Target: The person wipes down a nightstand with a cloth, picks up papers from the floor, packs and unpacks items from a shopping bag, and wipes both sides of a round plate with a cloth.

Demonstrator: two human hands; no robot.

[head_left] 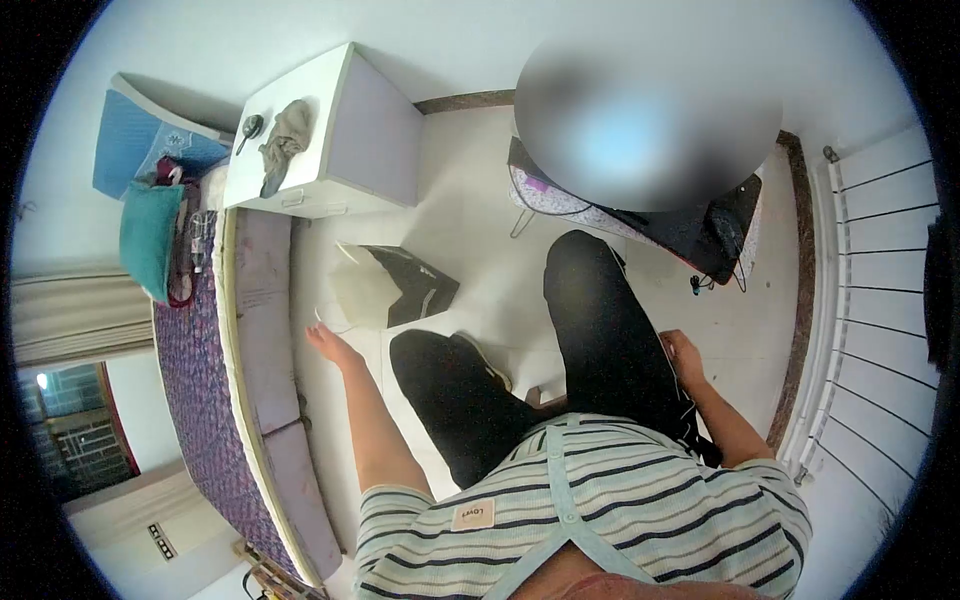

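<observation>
A light-coloured bag with a dark patterned side stands open on the floor in front of my knees. Its thin cord handle loops out to the fingertips of my left hand, which look closed on it. My right hand is beside my thigh in black trousers. Its fingers are curled, and what they hold, if anything, is hidden.
A white cabinet bears a crumpled cloth and a small dark object. At the left is a bed with a teal pillow. A low table holds dark items; a white radiator lines the right wall.
</observation>
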